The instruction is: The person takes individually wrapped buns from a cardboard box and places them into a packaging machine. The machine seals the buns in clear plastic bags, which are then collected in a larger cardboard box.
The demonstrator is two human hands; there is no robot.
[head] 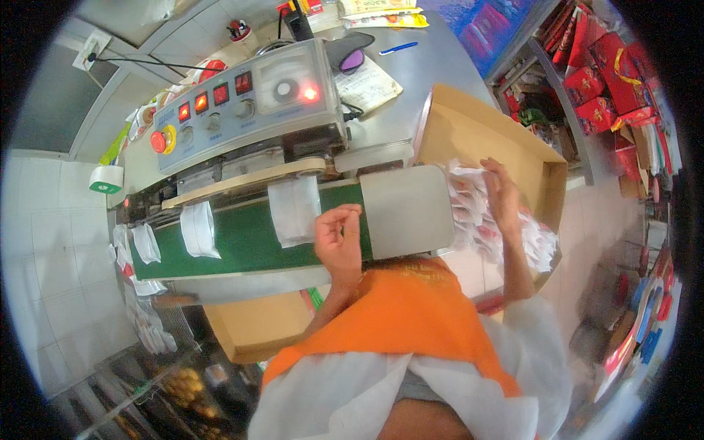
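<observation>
My left hand (pixel 337 242) is over the green conveyor belt (pixel 245 234), fingers curled to the thumb and nothing visible between them. Beside it, partly behind the fingers, a white packet (pixel 293 206) lies on the belt with its top edge at the sealing machine's guide belt (pixel 247 181). Farther left are another white packet (pixel 199 230) and a smaller-looking one (pixel 146 243). My right hand (pixel 501 195) is open, fingers apart, above a pile of white packets (pixel 473 214) in a cardboard box (pixel 484 124). Whether it touches any packet is unclear.
The band sealer's control panel (pixel 236 104) has lit red switches and an emergency stop button (pixel 159 142). A grey metal plate (pixel 408 212) adjoins the belt's right end. Another cardboard box (pixel 258 324) is below the belt. Packets (pixel 148 319) hang past the left end.
</observation>
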